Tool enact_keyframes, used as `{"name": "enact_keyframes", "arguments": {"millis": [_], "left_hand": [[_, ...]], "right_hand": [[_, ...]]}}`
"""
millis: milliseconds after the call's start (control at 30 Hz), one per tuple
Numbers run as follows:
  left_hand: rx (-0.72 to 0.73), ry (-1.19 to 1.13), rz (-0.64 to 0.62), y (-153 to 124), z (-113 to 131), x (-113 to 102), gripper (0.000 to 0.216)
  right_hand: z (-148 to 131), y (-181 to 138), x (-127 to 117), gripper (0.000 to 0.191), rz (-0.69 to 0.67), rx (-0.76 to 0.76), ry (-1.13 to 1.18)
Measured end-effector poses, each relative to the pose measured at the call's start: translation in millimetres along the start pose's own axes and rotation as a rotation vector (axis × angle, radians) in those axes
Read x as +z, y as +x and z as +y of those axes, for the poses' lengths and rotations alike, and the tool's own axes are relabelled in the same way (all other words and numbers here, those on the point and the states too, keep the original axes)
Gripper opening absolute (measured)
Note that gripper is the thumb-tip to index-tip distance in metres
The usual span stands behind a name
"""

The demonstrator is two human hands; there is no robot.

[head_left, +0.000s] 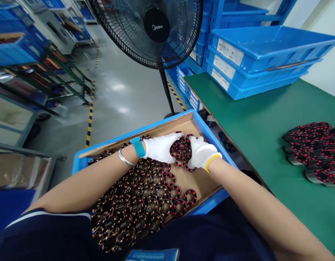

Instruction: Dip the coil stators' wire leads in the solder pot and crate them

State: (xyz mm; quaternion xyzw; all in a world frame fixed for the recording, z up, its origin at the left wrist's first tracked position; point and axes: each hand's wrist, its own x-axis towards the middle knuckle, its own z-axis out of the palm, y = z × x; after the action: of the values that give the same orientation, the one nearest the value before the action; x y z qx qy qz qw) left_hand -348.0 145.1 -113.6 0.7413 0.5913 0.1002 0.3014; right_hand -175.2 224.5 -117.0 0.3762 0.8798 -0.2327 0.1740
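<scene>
**Gloved hands bracket a cluster of wound stators (183, 152)**

A worker's left hand (162, 148) and right hand (202, 153), both in white knit gloves, close around the cluster from opposite sides, gripping it between them; the far fingertips are hidden. The ring-shaped cores sit between the palms, toward the right end of a blue plastic tray (209, 133), above its cardboard liner (201, 183); whether their weight rests on it cannot be told. Rows of similar stators (155, 191) stand just beside, toward the worker's body. The metal rings look rigid and probably dense, heavy as a bundle, with smooth outer walls that could slip against one another. Their red-and-copper windings appear the fragile part, so the outer steel rims, squeezed evenly from both sides, seem the sound place to hold.
</scene>
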Motion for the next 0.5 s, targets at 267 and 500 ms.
{"name": "enact_keyframes", "arguments": {"millis": [267, 500], "left_hand": [[-0.151, 0.028, 0.050, -14.5, -4.1, -2.2, 0.073], [-0.097, 0.159, -0.275, -16.7, -4.7, -26.3, 0.052]], "right_hand": [[-1.0, -3.0, -2.7, 0.091, -0.007, -0.026, 0.017], [1.0, -3.6, -2.4, 0.090, 0.002, -0.045, 0.008]]}}
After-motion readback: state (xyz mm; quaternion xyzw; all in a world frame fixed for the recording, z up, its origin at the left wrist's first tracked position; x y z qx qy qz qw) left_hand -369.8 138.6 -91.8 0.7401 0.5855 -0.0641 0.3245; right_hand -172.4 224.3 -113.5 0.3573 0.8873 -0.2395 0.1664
